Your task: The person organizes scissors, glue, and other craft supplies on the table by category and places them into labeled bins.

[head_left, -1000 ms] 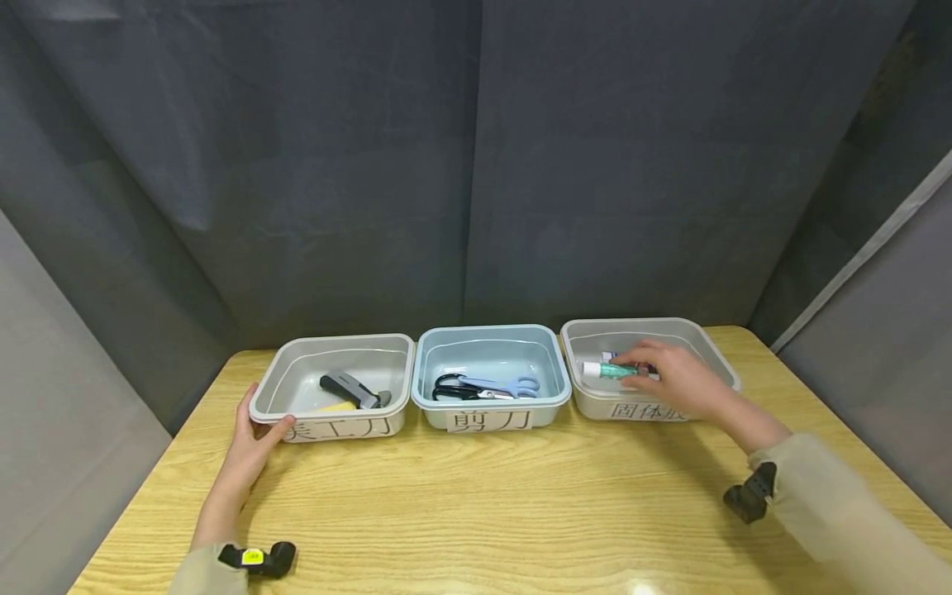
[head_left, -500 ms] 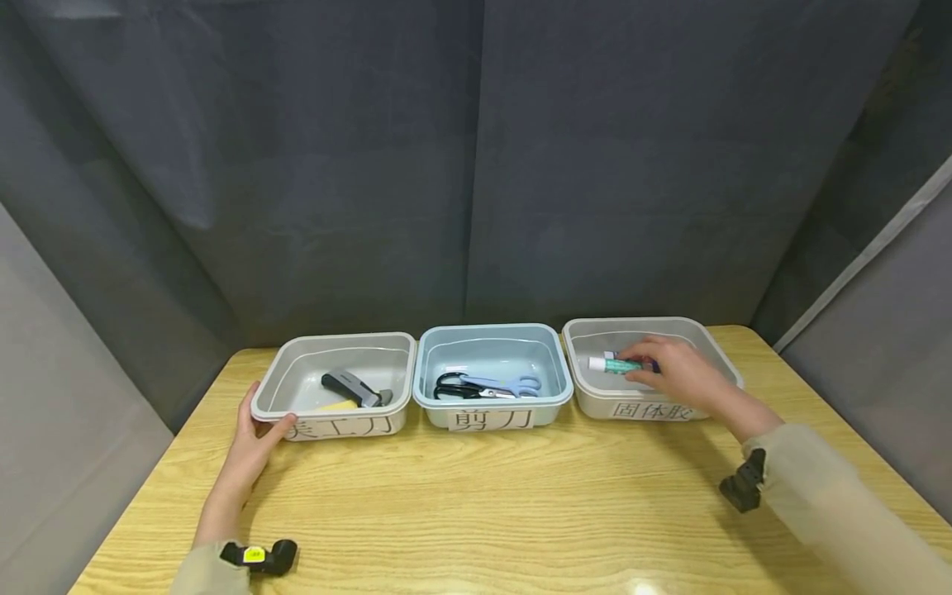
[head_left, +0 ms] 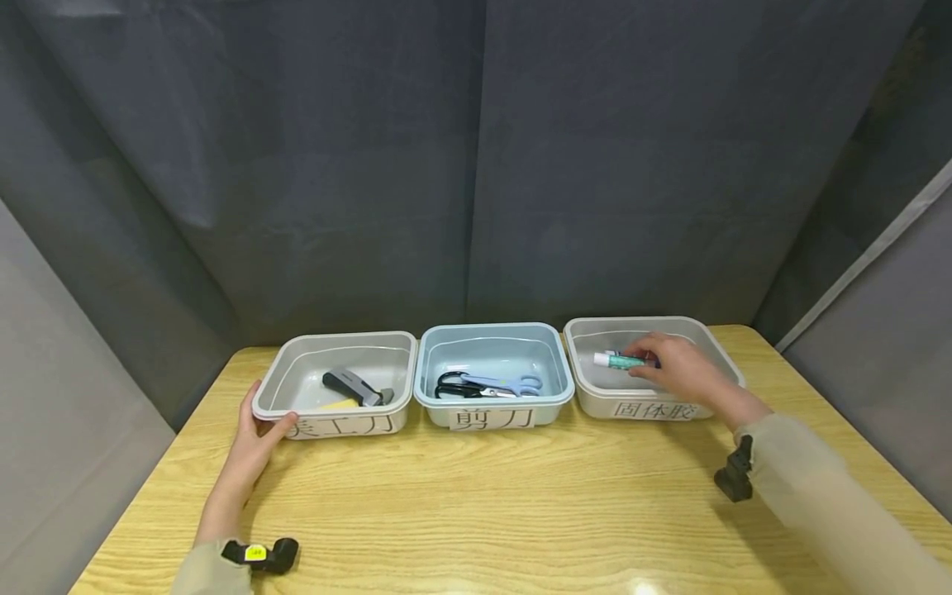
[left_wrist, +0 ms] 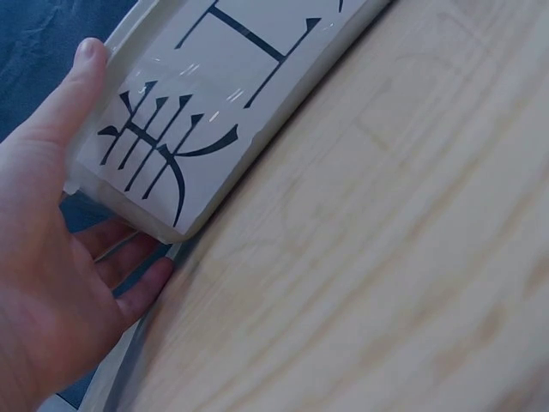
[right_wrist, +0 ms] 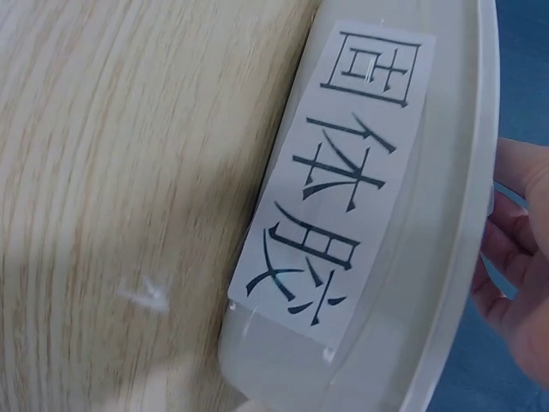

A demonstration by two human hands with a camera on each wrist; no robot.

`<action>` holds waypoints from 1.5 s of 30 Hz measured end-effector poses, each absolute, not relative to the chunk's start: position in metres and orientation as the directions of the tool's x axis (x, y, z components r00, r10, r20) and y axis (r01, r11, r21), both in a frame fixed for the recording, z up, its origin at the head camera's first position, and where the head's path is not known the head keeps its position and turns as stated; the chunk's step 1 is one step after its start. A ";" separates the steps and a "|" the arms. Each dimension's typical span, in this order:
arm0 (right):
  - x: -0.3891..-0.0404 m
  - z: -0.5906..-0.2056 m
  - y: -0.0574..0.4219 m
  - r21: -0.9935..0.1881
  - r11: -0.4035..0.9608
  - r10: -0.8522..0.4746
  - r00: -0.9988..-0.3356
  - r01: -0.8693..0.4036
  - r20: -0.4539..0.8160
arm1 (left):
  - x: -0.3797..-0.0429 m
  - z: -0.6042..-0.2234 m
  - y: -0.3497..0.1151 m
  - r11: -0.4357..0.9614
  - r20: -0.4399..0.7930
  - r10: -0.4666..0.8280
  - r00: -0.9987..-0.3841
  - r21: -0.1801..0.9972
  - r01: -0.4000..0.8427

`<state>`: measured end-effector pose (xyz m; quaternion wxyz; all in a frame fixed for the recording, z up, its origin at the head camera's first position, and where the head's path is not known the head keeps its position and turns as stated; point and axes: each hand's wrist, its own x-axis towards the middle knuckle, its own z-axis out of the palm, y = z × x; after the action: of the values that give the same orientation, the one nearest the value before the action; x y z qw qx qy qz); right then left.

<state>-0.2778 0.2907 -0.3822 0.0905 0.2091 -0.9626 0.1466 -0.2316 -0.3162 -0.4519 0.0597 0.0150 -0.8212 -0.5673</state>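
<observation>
My left hand (head_left: 251, 446) grips the front left corner of the left grey bin (head_left: 297, 351), thumb at the front rim and fingers around the side. The left wrist view shows the thumb (left_wrist: 81, 77) along the rim, the other fingers partly behind the corner. My right hand (head_left: 683, 370) pinches a green glue stick (head_left: 623, 362) with a white cap, lying sideways over the right grey bin (head_left: 583, 347). Another white and dark blue item shows partly behind it. In the right wrist view the bin's wall hides the glue stick and most of the fingertips.
A light blue bin (head_left: 491, 332) stands between the grey ones, holding black scissors (head_left: 457, 388) and blue-handled scissors (head_left: 521, 385). Inside the left bin lie a grey and black utility knife (head_left: 353, 386) and a yellow item (head_left: 340, 405). Dark curtains (head_left: 476, 165) hang behind the wooden table (head_left: 476, 504).
My right hand and the glue stick have shifted slightly right and back within the right bin. The left hand stays at its bin corner.
</observation>
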 end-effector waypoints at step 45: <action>-0.311 -0.403 0.305 -0.321 0.872 -0.383 -0.924 -0.369 0.020 | -0.234 -0.451 -0.317 0.362 0.077 -0.100 -0.992 0.932 0.035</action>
<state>-0.3111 0.3051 -0.4026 -0.0220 0.1942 -0.9673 0.1617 -0.2338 -0.3168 -0.4514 0.0601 0.0198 -0.8230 -0.5645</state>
